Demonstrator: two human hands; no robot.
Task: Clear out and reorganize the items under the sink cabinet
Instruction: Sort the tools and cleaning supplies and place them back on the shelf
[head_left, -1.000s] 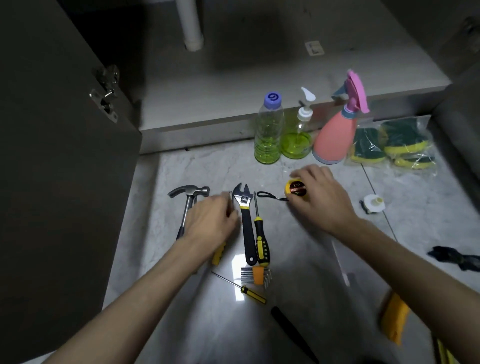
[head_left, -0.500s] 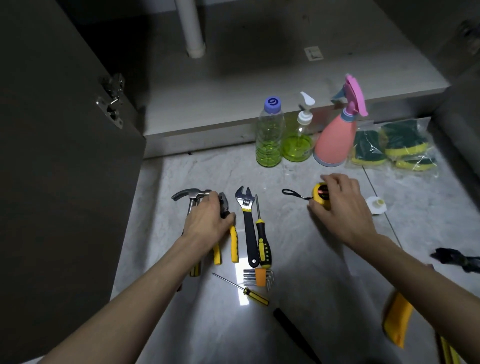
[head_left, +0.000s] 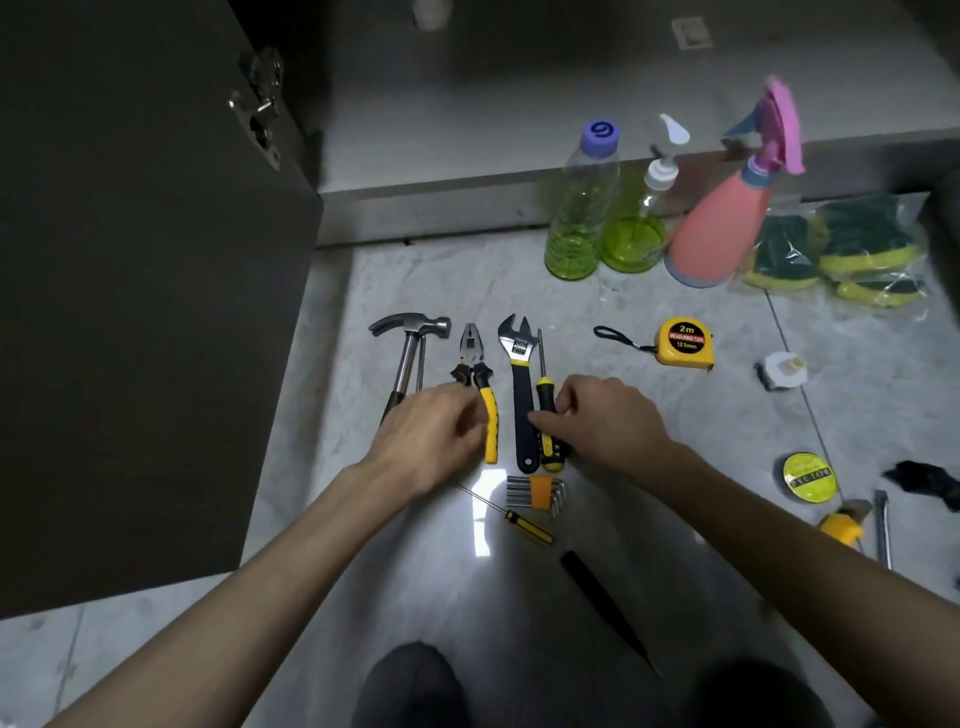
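Floor: marble tile (head_left: 649, 431) in front of the open sink cabinet (head_left: 519, 114), with everything laid out on it and the cabinet floor bare where I can see it.
Head view, tool row: hammer (head_left: 410, 332), pliers (head_left: 475, 371), adjustable wrench (head_left: 519, 374) and screwdriver (head_left: 545, 410) lie side by side, heads toward the cabinet.
Below the row: hex key set (head_left: 537, 491) and a small screwdriver (head_left: 506, 517), the latter lying askew.
Further right: tape measure (head_left: 685, 340) lies apart from the row; green bottle (head_left: 582, 208), pump bottle (head_left: 641, 228), pink spray bottle (head_left: 722, 223) and bagged sponges (head_left: 852, 249) stand along the cabinet edge.
Step in hand: as I judge it, squaring up the row of hand tools.
Doing it well: I would nudge each handle until the butt ends line up and the gaps match, moving one tool at a time so the wrench beside it does not get dragged along.
My left hand (head_left: 431, 436): fingers curled at the pliers' yellow handles, touching them; I cannot tell whether it truly grips, the fingertips are blurred.
My right hand (head_left: 597, 421): thumb and forefinger pinch the screwdriver's black-and-yellow handle, other fingers loosely bent over it.
Risk: the tile looks slick, so a firm push may skid a tool out of line.
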